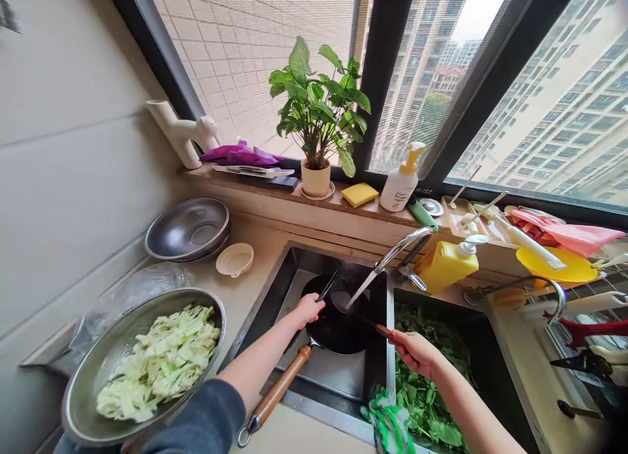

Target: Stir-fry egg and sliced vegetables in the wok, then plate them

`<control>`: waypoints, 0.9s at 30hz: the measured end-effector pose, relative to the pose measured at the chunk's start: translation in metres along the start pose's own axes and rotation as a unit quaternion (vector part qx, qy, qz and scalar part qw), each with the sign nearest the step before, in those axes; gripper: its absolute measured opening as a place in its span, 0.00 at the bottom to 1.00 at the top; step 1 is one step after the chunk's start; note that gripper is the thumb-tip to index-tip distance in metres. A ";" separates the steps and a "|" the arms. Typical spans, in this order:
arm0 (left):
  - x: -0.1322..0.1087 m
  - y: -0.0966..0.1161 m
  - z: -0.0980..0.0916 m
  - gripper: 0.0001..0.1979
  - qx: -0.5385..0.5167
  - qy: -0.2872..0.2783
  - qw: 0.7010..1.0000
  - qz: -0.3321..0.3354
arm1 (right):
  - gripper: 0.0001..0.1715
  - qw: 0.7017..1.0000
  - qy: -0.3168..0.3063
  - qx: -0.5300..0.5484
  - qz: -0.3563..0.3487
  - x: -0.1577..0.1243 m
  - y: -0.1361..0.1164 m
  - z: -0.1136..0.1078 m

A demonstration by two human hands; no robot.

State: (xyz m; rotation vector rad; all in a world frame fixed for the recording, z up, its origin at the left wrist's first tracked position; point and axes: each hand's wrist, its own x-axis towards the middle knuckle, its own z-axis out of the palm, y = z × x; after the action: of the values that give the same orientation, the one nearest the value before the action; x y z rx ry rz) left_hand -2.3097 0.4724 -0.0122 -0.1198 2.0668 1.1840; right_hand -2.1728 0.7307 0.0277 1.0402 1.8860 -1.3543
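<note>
A black wok with a long wooden handle sits in the left sink basin under the faucet, and water runs into it. My left hand grips the wok's near rim, fingers closed. My right hand is closed on the reddish handle of a dark utensil that reaches into the wok. The utensil's head is hard to make out against the black pan.
A steel bowl of chopped cabbage stands on the counter at left, stacked steel bowls and a small white dish behind it. Leafy greens fill the right basin. A yellow soap bottle, potted plant and sponge line the sill.
</note>
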 end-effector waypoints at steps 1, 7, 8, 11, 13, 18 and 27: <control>-0.005 -0.013 -0.008 0.09 0.030 0.010 1.000 -0.003 | 0.20 1.000 -0.001 0.002 0.000 -0.002 0.001 0.000; -0.024 -0.062 -0.031 0.11 0.186 0.043 0.982 0.002 | 0.12 0.995 0.047 -0.068 -0.050 -0.004 0.004 0.018; -0.028 -0.066 -0.033 0.12 0.208 0.046 0.977 0.008 | 0.10 0.991 0.064 -0.095 -0.066 -0.004 0.005 0.023; -0.046 -0.078 -0.034 0.14 0.267 0.060 0.962 0.028 | 0.10 0.964 0.121 -0.204 -0.120 -0.008 0.011 0.031; -0.064 -0.084 -0.032 0.17 0.294 0.066 0.953 0.038 | 0.15 0.935 0.150 -0.280 -0.156 -0.010 0.016 0.036; -0.114 -0.099 -0.012 0.17 0.339 0.058 0.937 0.054 | 0.25 0.878 0.176 -0.413 -0.167 0.003 0.015 0.081; -0.145 -0.149 -0.019 0.30 0.394 0.017 0.918 0.037 | 0.44 0.801 0.100 -0.560 -0.185 -0.032 0.040 0.111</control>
State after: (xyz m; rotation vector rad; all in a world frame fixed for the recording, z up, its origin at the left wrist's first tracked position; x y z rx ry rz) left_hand -2.1528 0.3343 -0.0199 0.3268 2.4333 0.3129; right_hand -2.1198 0.6237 0.0002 0.1809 2.5464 -0.0703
